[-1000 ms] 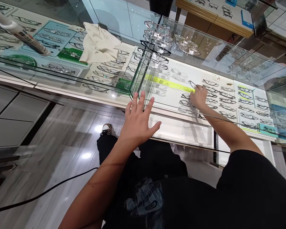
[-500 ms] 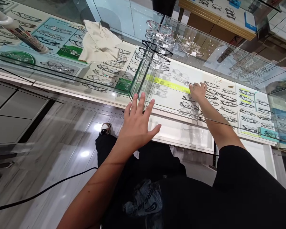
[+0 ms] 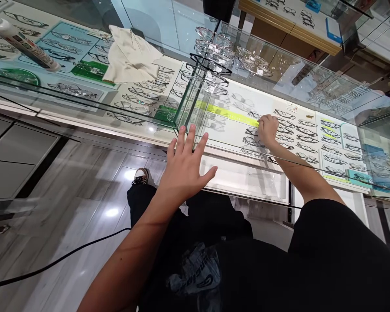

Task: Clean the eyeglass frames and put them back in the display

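Observation:
My left hand [image 3: 186, 171] is spread with its fingers apart and holds nothing. Its fingertips are by the front glass edge of the display case [image 3: 214, 141], near the corner where two glass panels meet. Inside the case, my right hand [image 3: 268, 129] has its fingers curled together among rows of eyeglasses [image 3: 254, 141]. What its fingertips close on, if anything, is hidden. One pair of glasses [image 3: 254, 114] lies just left of the fingers. A yellow strip [image 3: 227, 113] runs along the white case floor up to the right hand.
More glasses [image 3: 214, 47] sit on the glass top. A cream cloth [image 3: 131, 56] and a white bottle [image 3: 29, 47] are at the left. Below the case is an open white drawer [image 3: 247, 177]. A black cable [image 3: 68, 253] crosses the floor.
The fingers of my right hand have drawn together from a spread pose over the glasses. My left hand stays spread in nearly the same place. The view has shifted slightly.

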`<control>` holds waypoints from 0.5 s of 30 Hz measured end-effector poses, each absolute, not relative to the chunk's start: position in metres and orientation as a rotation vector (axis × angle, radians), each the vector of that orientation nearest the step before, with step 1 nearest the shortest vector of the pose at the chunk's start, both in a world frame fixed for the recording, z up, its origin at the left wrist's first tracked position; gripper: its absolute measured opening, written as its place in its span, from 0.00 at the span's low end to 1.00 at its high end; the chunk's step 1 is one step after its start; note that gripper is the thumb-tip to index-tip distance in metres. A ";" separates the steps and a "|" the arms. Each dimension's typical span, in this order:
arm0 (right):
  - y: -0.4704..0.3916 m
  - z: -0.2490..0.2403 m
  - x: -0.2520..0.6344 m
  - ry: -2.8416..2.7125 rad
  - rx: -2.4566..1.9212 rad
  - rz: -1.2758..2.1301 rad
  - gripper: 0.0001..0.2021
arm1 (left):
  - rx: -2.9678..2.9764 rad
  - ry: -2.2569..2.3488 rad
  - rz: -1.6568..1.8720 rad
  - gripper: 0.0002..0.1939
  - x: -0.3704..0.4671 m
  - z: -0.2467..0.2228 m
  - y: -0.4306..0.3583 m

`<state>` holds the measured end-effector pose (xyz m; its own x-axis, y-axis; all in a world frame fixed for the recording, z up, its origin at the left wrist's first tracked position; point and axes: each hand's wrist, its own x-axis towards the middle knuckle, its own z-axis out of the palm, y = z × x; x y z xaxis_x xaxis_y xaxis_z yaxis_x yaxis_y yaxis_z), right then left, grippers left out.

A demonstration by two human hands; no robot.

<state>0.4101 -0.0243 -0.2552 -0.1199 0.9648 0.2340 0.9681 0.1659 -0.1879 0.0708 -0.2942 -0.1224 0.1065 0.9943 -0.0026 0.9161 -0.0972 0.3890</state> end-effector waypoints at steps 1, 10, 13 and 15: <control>-0.030 -0.256 0.412 -2.173 -1.849 -0.016 0.21 | 2.097 1.881 0.382 0.48 0.071 -0.122 -0.294; -0.055 -0.249 0.441 -2.384 -1.782 0.061 0.13 | 2.105 1.860 0.415 0.48 0.071 -0.124 -0.294; -0.056 -0.244 0.442 -2.382 -1.781 0.065 0.14 | 2.110 1.859 0.415 0.48 0.071 -0.125 -0.294; -0.056 -0.242 0.440 -2.408 -1.777 0.054 0.15 | 2.115 1.860 0.411 0.49 0.071 -0.125 -0.294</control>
